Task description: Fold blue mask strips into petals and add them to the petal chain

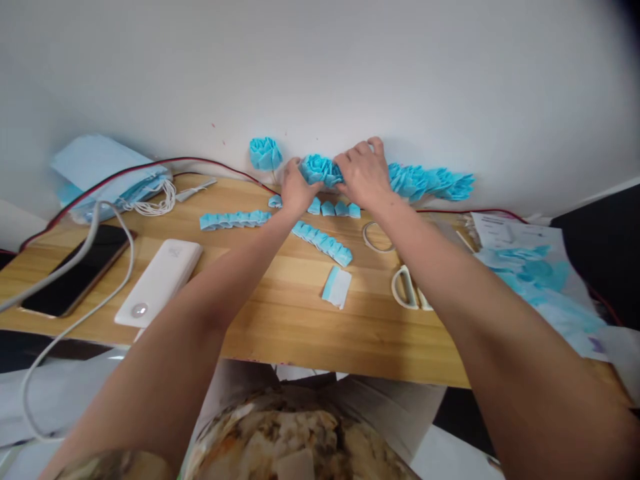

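Observation:
A row of blue folded-paper flowers [425, 180] lies along the back of the table against the wall. My left hand [299, 187] grips the row's left end, its thumb and fingers curled on either side of a flower [319, 168]. My right hand [364, 170] closes over the row a little farther right, its fingertips partly hidden among the petals. Left of my hands, a single blue flower [265, 153] on a thin stem leans at the wall. Just below them lie small folded blue pieces [341, 209] and two pleated blue strips [323, 243] [235, 220].
Scissors [406, 288] lie partly under my right forearm, near a roll of tape [379, 237]. Blue scraps [540, 280] cover the right end. At left are stacked blue sheets [105, 167], a phone [75, 270], a white power bank [160, 283] and cables. A small blue-and-white piece [337, 288] lies centrally.

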`<state>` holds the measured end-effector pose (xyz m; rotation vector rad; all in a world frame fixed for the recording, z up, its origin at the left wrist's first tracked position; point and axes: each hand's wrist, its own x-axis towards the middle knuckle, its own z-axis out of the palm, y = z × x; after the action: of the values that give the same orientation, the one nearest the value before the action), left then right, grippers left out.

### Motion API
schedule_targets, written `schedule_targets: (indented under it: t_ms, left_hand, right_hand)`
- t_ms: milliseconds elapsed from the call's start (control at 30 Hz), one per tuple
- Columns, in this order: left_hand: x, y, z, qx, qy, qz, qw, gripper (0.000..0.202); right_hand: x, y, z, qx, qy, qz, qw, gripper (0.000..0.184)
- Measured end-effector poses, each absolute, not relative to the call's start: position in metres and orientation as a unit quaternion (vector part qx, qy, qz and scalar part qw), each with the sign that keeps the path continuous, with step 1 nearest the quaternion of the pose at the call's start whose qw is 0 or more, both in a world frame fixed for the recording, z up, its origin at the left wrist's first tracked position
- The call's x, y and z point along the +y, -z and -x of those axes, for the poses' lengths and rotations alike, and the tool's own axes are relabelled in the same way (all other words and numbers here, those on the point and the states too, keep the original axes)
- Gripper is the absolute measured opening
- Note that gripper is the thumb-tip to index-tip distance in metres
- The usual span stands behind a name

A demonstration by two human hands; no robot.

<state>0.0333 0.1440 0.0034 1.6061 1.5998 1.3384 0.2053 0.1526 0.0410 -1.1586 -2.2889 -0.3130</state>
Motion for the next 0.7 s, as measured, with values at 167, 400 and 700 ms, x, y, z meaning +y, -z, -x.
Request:
schedule_targets:
  t_ms: [167,400,700]
  left_hand:
    - [0.162,0.006,-0.041,0.566,-0.496,-0.607,0.254,0.053]
    - [0.178,0.014,-0.037,0.562,-0.514,-0.606,0.229,0.040]
    - [0.172,0.011,-0.034,0.545,-0.500,-0.623,0.255,0.048]
  right_hand:
    - [0.156,-0.049,-0.205,-0.854,0.190,0.452,0.176,0.038]
    - [0.159,-0.066,-0.200,-0.839,0.187,0.502,0.093,0.034]
    - [0.100,-0.080,-0.189,-0.804,0.156,0.547,0.171,0.043]
